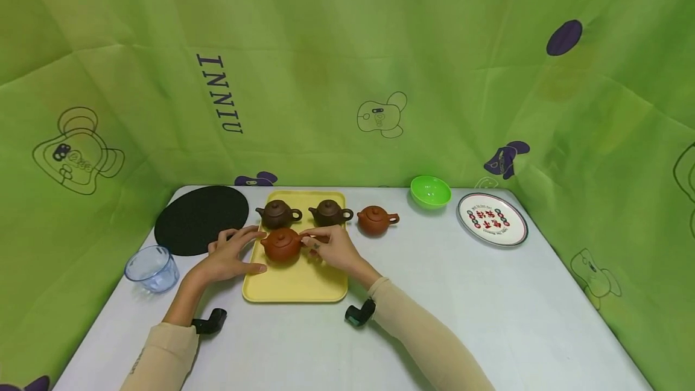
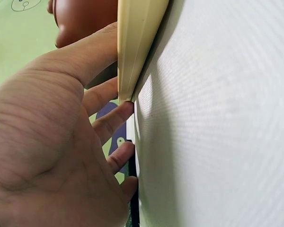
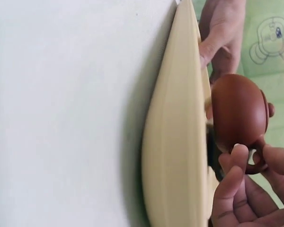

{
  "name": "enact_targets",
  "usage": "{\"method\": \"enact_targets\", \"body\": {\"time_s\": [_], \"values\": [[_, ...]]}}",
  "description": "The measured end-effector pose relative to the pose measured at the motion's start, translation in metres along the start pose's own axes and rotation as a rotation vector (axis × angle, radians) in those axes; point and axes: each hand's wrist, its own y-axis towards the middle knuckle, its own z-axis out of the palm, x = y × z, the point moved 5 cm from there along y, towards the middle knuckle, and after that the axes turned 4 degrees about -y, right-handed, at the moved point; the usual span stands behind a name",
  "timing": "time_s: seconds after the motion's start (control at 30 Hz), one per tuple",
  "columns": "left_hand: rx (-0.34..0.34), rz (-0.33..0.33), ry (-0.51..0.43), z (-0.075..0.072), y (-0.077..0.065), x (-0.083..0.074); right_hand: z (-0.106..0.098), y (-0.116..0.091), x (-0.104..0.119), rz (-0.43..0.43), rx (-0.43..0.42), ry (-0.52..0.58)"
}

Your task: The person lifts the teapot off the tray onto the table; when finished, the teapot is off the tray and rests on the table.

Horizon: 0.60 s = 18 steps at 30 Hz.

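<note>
Reddish-brown teapot (image 1: 282, 247) above the yellow tray (image 1: 293, 286), left of centre in the head view; the right hand (image 1: 336, 250) pinches its handle, the left hand (image 1: 228, 257) spreads wide near its spout. Left-wrist view: spread fingers beside the tray's edge, upper centre. Right-wrist view: teapot at right, handle gripped, lower right.

Smooth, matt clay teapot (image 1: 282, 248)

tray (image 1: 295, 287) front free; dark teapots (image 1: 277, 216) block rear
</note>
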Motion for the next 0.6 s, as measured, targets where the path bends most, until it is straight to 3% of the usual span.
{"method": "enact_targets", "body": {"time_s": [0.6], "values": [[0.002,0.002,0.004,0.000,-0.001,-0.001,-0.072,-0.036,-0.023,0.035,-0.079,0.010]]}}
